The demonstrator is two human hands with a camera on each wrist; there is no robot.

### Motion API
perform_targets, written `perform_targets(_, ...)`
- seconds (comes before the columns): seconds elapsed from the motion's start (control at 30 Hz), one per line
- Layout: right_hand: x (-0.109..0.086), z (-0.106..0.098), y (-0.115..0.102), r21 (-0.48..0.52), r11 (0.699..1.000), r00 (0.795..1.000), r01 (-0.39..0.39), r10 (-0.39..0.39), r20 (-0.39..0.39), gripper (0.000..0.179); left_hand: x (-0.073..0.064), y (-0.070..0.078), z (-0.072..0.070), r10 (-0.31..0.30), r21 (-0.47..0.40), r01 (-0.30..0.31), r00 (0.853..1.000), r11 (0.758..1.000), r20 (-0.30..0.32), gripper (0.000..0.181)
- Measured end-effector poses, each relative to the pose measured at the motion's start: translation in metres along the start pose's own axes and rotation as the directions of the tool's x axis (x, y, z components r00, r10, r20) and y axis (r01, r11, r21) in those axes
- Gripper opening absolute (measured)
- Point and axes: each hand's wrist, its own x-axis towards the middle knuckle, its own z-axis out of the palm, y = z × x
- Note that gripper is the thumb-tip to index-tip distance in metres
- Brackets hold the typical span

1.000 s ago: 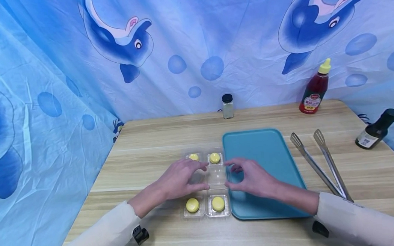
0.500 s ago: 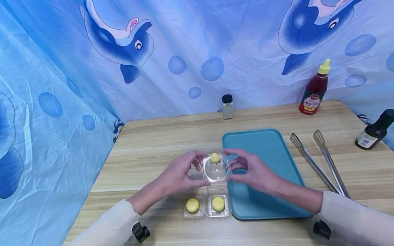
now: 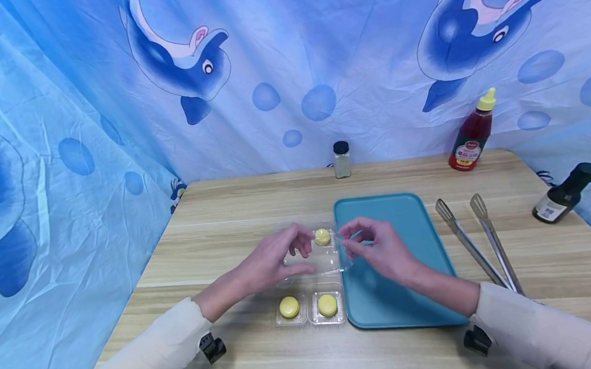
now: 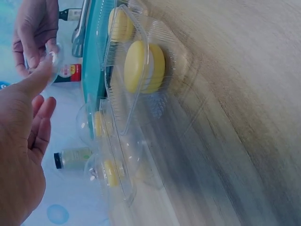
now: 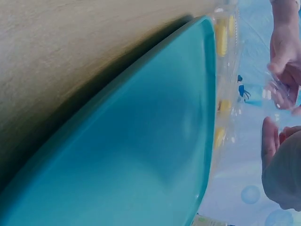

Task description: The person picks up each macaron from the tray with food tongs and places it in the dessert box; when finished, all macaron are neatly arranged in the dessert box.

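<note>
Between my hands, above the table, is a tilted clear plastic lid point(image 3: 324, 262). My left hand point(image 3: 277, 256) holds its left side, thumb below and fingers curved above. At the other side, my right hand point(image 3: 383, 249) pinches the edge between thumb and fingers. Around them stand several clear plastic boxes holding yellow macarons. The front left macaron point(image 3: 289, 307) and front right macaron point(image 3: 327, 305) sit in their boxes near me. Behind the lid shows the back right macaron point(image 3: 322, 237). In the head view, my left hand hides the back left one.
A teal tray point(image 3: 394, 212) lies right of the boxes, under my right hand. Metal tongs point(image 3: 482, 246) lie beyond it. Toward the back stand a small black-capped jar point(image 3: 342, 160) and a red sauce bottle point(image 3: 470, 137). A dark bottle point(image 3: 565, 195) is at the right.
My hands have come to hold the clear lid, which faced upward half a second ago and is now tilted. My right fingers have closed to a pinch. The macarons and tray stay put.
</note>
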Motion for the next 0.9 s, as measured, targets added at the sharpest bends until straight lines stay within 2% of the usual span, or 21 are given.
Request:
perform_targets(0.1,0.001,-0.001,0.000,-0.039,0.998,0.998,0.047,-0.049,-0.050,0.012,-0.001,0.000,0.001,0.003,0.020,-0.003,1.000,1.000,-0.009,0.028)
perform_targets(0.17,0.001,-0.001,0.001,-0.051,0.995,0.993,0.083,-0.087,-0.075,0.012,-0.001,0.000,0.001,-0.010,0.023,0.010,1.000,1.000,-0.009,0.015)
perform_targets(0.27,-0.001,-0.002,0.002,-0.084,0.984,0.983,0.158,-0.165,-0.078,0.018,-0.002,0.000,0.002,-0.065,-0.008,0.065,0.998,0.998,0.005,0.007)
perform_targets(0.37,-0.005,-0.001,0.005,-0.112,0.957,0.959,0.266,-0.275,-0.066,0.026,-0.003,-0.001,0.002,-0.131,-0.071,0.133,0.991,0.989,0.031,0.007)
perform_targets(0.47,-0.007,0.000,0.008,-0.170,0.897,0.906,0.408,-0.421,-0.046,0.033,-0.004,0.000,0.002,-0.194,-0.144,0.201,0.979,0.969,0.061,0.014)
perform_targets(0.57,-0.008,0.001,0.011,-0.255,0.800,0.826,0.542,-0.563,-0.012,0.034,-0.004,0.001,0.000,-0.231,-0.221,0.246,0.969,0.944,0.091,0.021)
perform_targets(0.63,-0.008,0.001,0.012,-0.302,0.741,0.781,0.599,-0.624,0.018,0.032,-0.004,0.002,0.000,-0.246,-0.271,0.267,0.963,0.925,0.108,0.026)
perform_targets(0.7,-0.008,0.002,0.013,-0.329,0.698,0.748,0.636,-0.663,0.037,0.030,-0.004,0.002,0.000,-0.255,-0.317,0.280,0.959,0.906,0.119,0.031)
perform_targets(0.8,-0.009,0.003,0.014,-0.331,0.668,0.721,0.667,-0.691,0.057,0.028,-0.004,0.001,0.001,-0.275,-0.376,0.303,0.953,0.875,0.129,0.035)
perform_targets(0.9,-0.010,0.004,0.014,-0.338,0.653,0.710,0.678,-0.701,0.070,0.027,-0.005,0.001,0.001,-0.297,-0.416,0.326,0.945,0.849,0.135,0.037)
